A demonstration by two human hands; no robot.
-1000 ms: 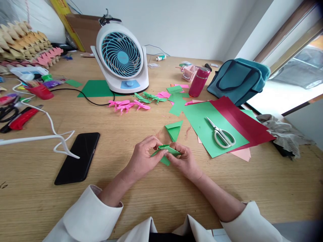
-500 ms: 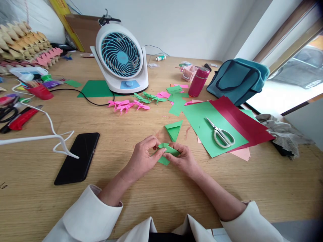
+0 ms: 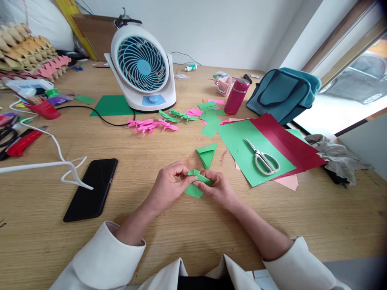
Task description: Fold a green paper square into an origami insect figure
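A partly folded piece of green paper (image 3: 194, 191) is pinched between both hands above the table's middle. My left hand (image 3: 169, 183) grips its left side, thumb and fingers pressed together. On its right side, my right hand (image 3: 219, 188) holds the upper fold between thumb and fingers. The thumbs nearly meet at the centre and cover part of the creases. Just beyond the hands lies a folded green triangle (image 3: 207, 154), apart from them. Farther back are pink folded figures (image 3: 148, 126) and green folded figures (image 3: 177, 116).
A white fan (image 3: 143, 66) stands at the back. On the right, scissors (image 3: 262, 157) lie on green and red sheets (image 3: 275, 135), near a pink bottle (image 3: 237, 96) and teal bag (image 3: 282, 96). A black phone (image 3: 91, 189) and white cable (image 3: 57, 141) are left.
The held green paper shows a wider lower flap to the left below my fingers. Both hands keep their pinch, and the whole view has shifted slightly.
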